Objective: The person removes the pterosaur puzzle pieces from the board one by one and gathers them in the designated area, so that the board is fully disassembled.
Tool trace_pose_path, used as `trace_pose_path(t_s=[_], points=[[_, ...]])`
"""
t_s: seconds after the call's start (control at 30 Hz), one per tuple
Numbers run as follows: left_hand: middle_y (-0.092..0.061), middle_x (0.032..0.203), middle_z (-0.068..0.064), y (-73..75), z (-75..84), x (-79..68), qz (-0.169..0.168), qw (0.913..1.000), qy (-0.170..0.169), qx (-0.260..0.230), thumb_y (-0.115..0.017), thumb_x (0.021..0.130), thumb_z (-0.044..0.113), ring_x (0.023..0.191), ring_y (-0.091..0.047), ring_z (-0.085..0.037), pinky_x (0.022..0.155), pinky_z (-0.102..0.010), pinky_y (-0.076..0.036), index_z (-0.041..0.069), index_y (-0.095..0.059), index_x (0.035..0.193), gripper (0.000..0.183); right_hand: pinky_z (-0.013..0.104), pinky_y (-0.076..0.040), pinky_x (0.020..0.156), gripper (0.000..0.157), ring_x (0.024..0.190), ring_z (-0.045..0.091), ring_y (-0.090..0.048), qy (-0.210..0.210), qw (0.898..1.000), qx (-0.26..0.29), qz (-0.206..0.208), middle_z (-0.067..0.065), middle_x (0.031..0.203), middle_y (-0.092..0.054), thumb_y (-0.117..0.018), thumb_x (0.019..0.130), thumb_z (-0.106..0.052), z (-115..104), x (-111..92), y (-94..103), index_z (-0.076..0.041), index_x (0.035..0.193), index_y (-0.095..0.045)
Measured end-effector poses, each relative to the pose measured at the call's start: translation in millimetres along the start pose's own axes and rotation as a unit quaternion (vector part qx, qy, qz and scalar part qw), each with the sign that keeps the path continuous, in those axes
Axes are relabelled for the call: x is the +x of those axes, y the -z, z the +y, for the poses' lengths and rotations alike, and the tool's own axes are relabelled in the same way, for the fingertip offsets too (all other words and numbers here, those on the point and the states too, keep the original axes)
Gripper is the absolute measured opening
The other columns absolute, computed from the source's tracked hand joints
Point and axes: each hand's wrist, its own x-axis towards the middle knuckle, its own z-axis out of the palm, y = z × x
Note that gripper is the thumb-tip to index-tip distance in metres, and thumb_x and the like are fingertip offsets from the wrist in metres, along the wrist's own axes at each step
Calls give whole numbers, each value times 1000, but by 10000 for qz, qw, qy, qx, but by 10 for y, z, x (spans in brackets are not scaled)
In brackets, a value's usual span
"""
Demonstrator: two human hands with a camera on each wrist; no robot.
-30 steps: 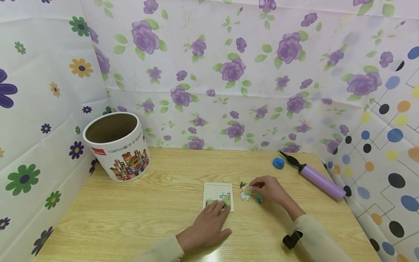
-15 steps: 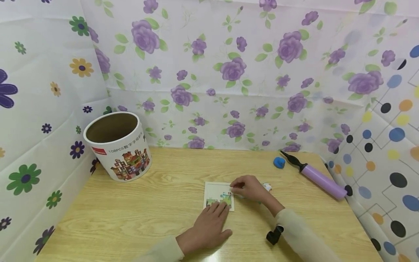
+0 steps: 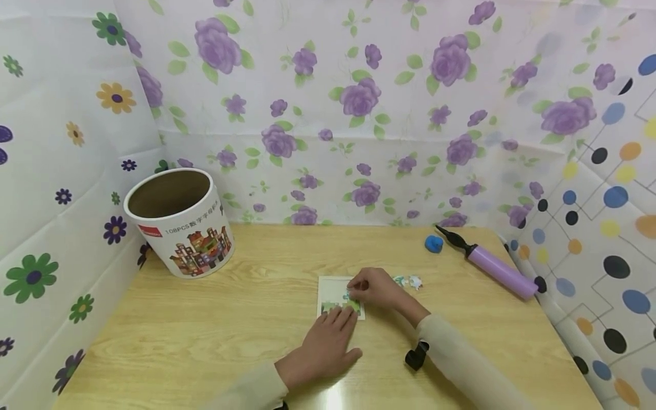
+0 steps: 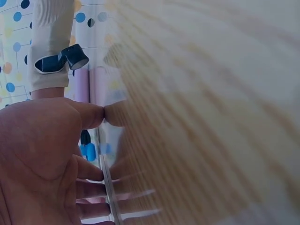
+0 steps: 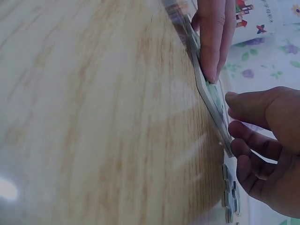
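A small puzzle tray (image 3: 328,285) with a pale frame lies on the wooden table, with green and blue puzzle pieces (image 3: 330,307) fitted along its lower and right parts. My left hand (image 3: 328,347) rests with straight fingers over the tray's near edge; its palm shows in the left wrist view. Above the tray's right side, my right hand (image 3: 376,287) pinches a puzzle piece between thumb and fingers, and the piece is mostly hidden by them. Loose puzzle pieces (image 3: 410,281) lie right of the tray, partly behind the right hand. Their edges show in the right wrist view.
A large white bucket (image 3: 179,228) with printed blocks stands at the back left. A blue toy (image 3: 433,244) and a purple hand pump (image 3: 499,270) lie at the back right. Patterned cloth walls surround the table (image 3: 205,336).
My right hand has moved left from the loose pieces to over the tray with a puzzle piece. The left hand stays on the tray's near edge. The head view has tipped slightly down.
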Motion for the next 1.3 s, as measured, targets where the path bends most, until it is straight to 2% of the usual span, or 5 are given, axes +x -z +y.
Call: trace_pose_path(t_s=[0.4, 0.67, 0.9, 1.07, 1.3], points=[[-34, 164, -12, -28, -5, 24, -171, 9998, 89, -25, -45, 104, 56, 149, -36, -32, 117, -48, -35, 5, -35, 158, 75, 30, -50, 70, 12, 78, 7, -57, -76, 9996, -198, -167, -7, 92, -66, -76, 94, -21, -69, 19, 8, -15, 103, -81], [-36, 163, -13, -5, -12, 24, -167, 9999, 5, -18, -44, 104, 56, 148, -37, -33, 116, -49, -36, 4, -35, 158, 75, 30, -50, 70, 4, 78, 8, -58, -78, 9997, 34, -208, -8, 89, -67, -76, 94, -19, -51, 33, 13, -18, 97, -78], [-33, 165, -12, 37, -17, 33, -262, 9996, 61, -58, -44, 105, 56, 150, -35, -32, 118, -48, -35, 5, -33, 159, 76, 30, -51, 71, 8, 78, 9, -60, -101, 9991, 336, -224, -9, 85, -66, -74, 96, -23, -59, 41, 53, -14, 97, -74], [-34, 164, -11, 50, -13, 43, -296, 9994, 123, -140, -46, 104, 56, 150, -35, -32, 118, -48, -35, 5, -34, 159, 76, 29, -52, 72, 4, 78, 8, -61, -94, 9982, 502, -305, -9, 86, -68, -72, 97, -19, -55, 53, 66, -17, 97, -75], [-35, 164, -11, 50, -8, 25, -297, 9994, 97, -125, -47, 104, 56, 149, -36, -31, 117, -48, -35, 5, -35, 159, 76, 32, -54, 78, 8, 83, 8, -65, -155, 9980, 587, -192, -9, 90, -73, -70, 98, -16, -31, 69, 56, -19, 97, -77]])
